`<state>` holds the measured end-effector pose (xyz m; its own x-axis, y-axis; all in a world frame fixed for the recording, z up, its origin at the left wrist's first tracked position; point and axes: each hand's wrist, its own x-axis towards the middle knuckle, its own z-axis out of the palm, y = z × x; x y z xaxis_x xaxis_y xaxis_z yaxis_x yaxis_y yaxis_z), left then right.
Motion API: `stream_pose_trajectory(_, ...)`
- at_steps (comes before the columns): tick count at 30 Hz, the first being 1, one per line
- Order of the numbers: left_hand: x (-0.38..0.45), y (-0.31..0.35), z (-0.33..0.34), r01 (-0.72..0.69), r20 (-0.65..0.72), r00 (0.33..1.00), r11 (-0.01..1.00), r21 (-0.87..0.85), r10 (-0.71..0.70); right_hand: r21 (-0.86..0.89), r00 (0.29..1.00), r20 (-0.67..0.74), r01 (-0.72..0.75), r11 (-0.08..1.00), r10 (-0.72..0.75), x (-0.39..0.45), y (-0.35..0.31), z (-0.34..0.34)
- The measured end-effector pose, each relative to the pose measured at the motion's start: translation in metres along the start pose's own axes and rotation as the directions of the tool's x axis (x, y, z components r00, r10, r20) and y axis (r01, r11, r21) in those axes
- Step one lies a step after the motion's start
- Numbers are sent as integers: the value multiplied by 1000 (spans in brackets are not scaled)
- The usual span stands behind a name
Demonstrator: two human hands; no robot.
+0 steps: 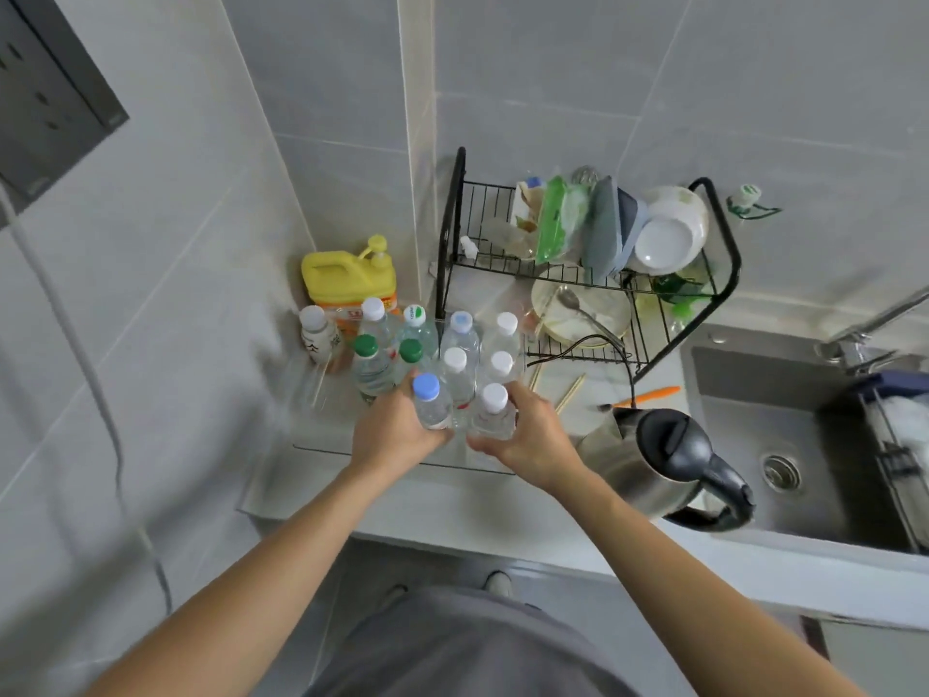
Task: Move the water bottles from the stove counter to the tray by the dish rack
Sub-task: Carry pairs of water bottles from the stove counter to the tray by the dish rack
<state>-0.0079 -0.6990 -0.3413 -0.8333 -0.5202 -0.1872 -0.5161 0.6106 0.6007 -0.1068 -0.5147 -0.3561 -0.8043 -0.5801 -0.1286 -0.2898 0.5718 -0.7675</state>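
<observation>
A clear tray (321, 447) lies on the counter left of the black dish rack (724, 274). Several upright water bottles stand in it, with white, green and blue caps. My left hand (397, 430) grips a clear bottle with a blue cap (430, 402) at the front of the group. My right hand (533, 435) grips a clear bottle with a white cap (493, 412) right beside it. Both held bottles are upright over the tray's front part; their bases are hidden by my fingers.
A yellow detergent jug (347, 276) stands in the corner behind the bottles. A steel kettle (668, 460) sits just right of my right hand, a sink (794, 445) beyond it. Chopsticks (568, 392) and an orange-handled tool (648, 395) lie under the rack.
</observation>
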Motion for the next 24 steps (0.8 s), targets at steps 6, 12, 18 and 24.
stream_pose_trajectory(6, 9, -10, 16, -89, 126, 988, 995, 40, 84, -119, 997, -35, 68, 990, -73, 3, -3, 8)
stream_pose_trajectory(12, 15, -16, 14, -231, 140, 965, 971, 66, 220, -239, 985, -37, 152, 959, -166, 5, -2, 8)
stream_pose_trajectory(18, 24, -19, 4, -432, 129, 899, 897, 97, 419, -358, 975, -12, 202, 912, -221, 10, 2, -4)
stream_pose_trajectory(24, 35, -14, 2, -509, 124, 860, 848, 146, 495, -398, 968, 57, 248, 883, -246, 20, -3, -13)
